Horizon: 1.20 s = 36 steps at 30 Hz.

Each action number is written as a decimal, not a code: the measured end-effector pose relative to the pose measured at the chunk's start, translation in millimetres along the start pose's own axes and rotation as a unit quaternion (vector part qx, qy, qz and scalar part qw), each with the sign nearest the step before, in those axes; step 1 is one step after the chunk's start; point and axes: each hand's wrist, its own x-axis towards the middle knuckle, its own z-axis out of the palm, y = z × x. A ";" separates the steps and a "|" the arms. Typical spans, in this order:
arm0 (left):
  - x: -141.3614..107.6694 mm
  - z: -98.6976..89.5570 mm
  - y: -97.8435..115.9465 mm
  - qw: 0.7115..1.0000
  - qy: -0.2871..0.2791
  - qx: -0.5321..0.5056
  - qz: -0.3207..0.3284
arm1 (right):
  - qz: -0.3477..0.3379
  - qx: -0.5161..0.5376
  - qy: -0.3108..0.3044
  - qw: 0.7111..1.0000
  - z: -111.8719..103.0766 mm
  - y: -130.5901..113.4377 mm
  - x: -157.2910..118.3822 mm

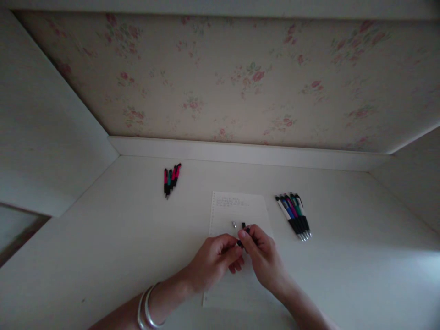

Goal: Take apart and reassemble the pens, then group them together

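Over a sheet of lined, handwritten paper, my left hand and my right hand meet. Both pinch a small dark pen, mostly covered by the fingers; I cannot tell whether it is whole or in parts. Just beyond the fingertips, a small silver pen tip lies on the paper. Beside it is a short black piece, close to my right fingers. Two silver bangles circle my left wrist.
Several pens with black grips lie side by side at the right. Another group of pink and teal pens rests at the back left. The white desk is bounded by side panels and a flowered back wall.
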 end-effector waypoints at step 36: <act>-2.0 -2.4 -2.9 0.998 -0.028 -0.052 -0.025 | 0.047 0.235 -0.065 0.969 -10.4 -5.5 3.4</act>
